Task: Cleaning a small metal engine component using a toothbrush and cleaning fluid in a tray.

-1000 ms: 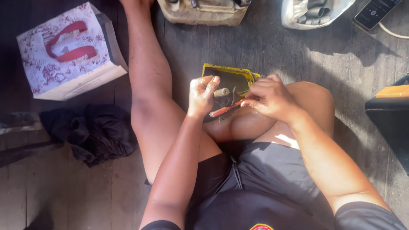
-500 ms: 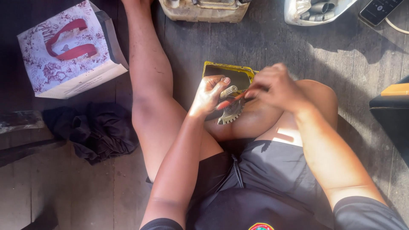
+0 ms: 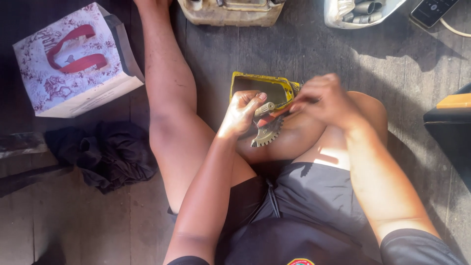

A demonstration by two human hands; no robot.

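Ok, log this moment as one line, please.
left hand: grips grey metal toothed part | right hand: at yellow-rimmed dark housing | person seated, grey plank floor | patterned paper bag with red handles left

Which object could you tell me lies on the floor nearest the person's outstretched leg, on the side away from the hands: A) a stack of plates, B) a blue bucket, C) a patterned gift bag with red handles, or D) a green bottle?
C: the patterned gift bag with red handles lies flat on the floorboards, just above a dark cloth.
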